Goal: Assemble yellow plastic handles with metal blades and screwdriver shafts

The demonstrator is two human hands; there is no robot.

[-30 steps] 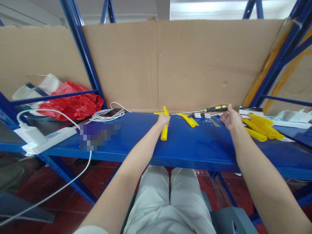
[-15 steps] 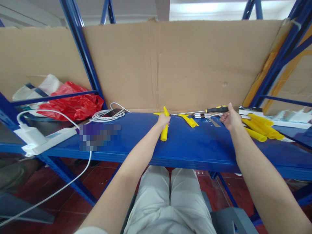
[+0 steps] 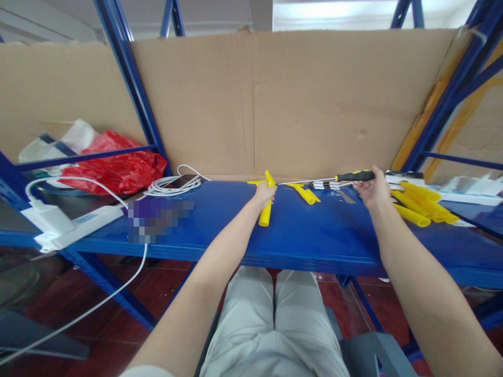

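My left hand (image 3: 266,195) is closed around a yellow T-shaped plastic piece (image 3: 265,215) above the blue shelf. In my right hand (image 3: 373,191) is a screwdriver (image 3: 349,176) with a black and yellow handle, its long thin shaft pointing left. The shaft's end lies at the yellow piece beside my left fingers; whether it touches or enters the piece I cannot tell. Between the hands a second yellow piece (image 3: 304,194) rests on the shelf, near a small stack of white and dark strips (image 3: 325,185) and a flat metal strip (image 3: 346,197).
Several yellow tubular pieces (image 3: 422,204) lie right of my right hand. On the left are a coiled white cable (image 3: 168,187), a white power strip (image 3: 90,226) and a red plastic bag (image 3: 118,165). A cardboard sheet (image 3: 306,104) stands behind the blue shelf (image 3: 220,220).
My right hand and the screwdriver have shifted slightly to the right. My left hand stays nearly in place, with the yellow piece tilted a little differently.
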